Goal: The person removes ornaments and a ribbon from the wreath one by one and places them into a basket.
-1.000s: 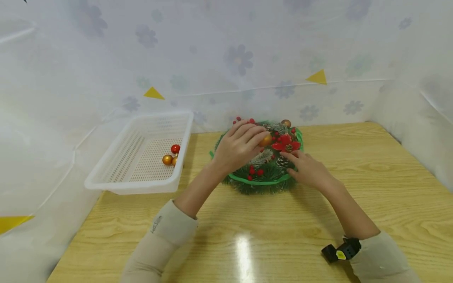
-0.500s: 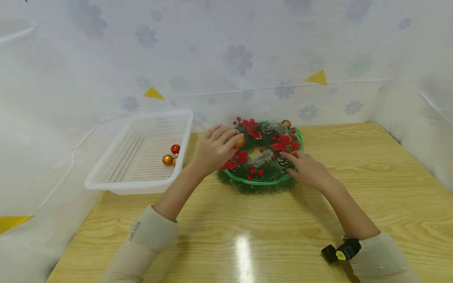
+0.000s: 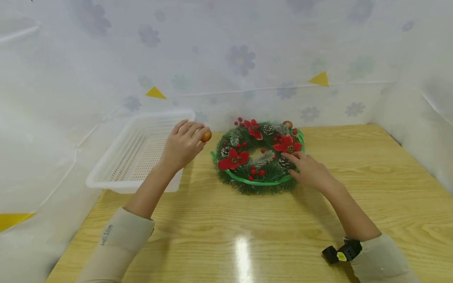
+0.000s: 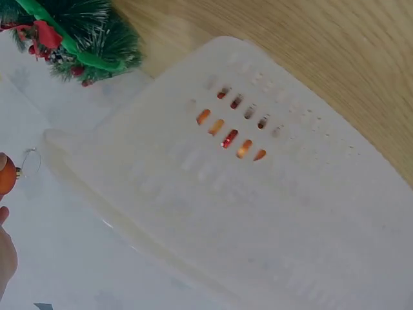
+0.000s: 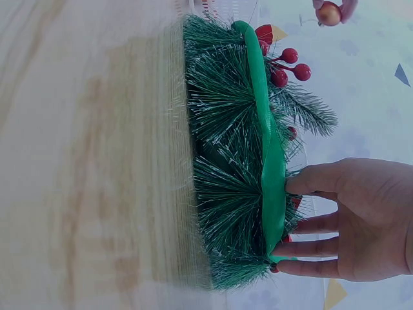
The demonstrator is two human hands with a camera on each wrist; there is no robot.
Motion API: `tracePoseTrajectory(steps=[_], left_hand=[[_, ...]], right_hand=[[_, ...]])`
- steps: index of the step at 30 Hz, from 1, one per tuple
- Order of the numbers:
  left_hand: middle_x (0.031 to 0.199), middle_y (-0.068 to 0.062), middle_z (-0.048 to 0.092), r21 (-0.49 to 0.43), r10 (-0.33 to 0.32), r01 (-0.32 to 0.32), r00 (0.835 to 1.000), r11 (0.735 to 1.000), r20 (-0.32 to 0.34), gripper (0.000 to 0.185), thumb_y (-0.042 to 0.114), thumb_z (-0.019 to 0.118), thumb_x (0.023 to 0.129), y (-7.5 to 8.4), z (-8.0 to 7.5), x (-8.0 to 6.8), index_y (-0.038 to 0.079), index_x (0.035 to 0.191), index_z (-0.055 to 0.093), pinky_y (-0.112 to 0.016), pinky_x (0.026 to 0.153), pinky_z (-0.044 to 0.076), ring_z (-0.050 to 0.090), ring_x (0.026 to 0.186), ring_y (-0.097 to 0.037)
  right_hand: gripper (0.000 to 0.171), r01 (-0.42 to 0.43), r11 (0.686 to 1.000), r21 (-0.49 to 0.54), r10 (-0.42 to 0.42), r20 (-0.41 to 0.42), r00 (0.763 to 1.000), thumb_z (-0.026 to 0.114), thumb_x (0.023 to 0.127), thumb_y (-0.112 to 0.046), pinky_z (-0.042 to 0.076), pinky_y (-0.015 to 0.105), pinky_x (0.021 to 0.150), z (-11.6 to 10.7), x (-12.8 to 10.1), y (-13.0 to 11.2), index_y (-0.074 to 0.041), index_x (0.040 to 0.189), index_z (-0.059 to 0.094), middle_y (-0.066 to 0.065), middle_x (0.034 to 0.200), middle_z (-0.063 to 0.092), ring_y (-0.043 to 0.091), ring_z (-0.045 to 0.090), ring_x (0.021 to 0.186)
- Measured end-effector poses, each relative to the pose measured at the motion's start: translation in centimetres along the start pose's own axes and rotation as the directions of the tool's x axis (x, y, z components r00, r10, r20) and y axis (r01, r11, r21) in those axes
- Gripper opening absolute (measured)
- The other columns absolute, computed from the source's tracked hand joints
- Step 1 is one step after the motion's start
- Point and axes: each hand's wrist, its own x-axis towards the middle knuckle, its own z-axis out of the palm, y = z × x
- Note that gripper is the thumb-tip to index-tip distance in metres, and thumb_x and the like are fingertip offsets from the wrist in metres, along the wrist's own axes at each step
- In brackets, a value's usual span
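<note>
My left hand (image 3: 182, 147) holds a gold Christmas bauble (image 3: 206, 136) by its fingertips above the right rim of the white plastic basket (image 3: 132, 184). In the left wrist view, a wire hook hangs from the cap of the bauble (image 4: 8, 175). To the right lies a Christmas wreath (image 3: 244, 184) with red poinsettias (image 3: 233, 158), berries, frosted pinecones and a green ribbon (image 3: 260, 182). Fingers extended, my right hand (image 3: 313, 171) rests against the wreath's right side. The right wrist view has its thumb and fingertips at the ribbon (image 5: 274, 187).
Red and gold baubles (image 4: 230, 138) show through the slots of the basket wall in the left wrist view. A brown-gold bauble (image 3: 288, 124) sits at the wreath's back edge. The wooden table (image 3: 269, 232) meets a flowered plastic curtain (image 3: 244, 59) behind. A black wrist device (image 3: 342, 251) is on the right wrist.
My left hand has moved left from the wreath to the basket's rim, carrying the gold bauble. The right hand has stayed at the wreath. The wreath's left side is now uncovered.
</note>
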Motion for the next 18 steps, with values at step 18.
tracePoseTrajectory(steps=[18], left_hand=[[0.094,-0.017,0.063,0.036,-0.114,0.111,0.987,0.993,0.111,0.038,0.004,0.079,0.067,-5.5,-0.4,-5.6,-0.003,0.100,0.063,-0.045,0.089,0.042,0.056,0.090,-0.034]], right_hand=[[0.056,0.004,1.000,0.013,-0.004,-0.004,1.000,0.055,0.092,-0.016,0.039,0.033,0.048,0.0,-0.1,0.1,-0.009,0.143,0.032,0.025,0.133,0.034,0.045,0.039,0.112]])
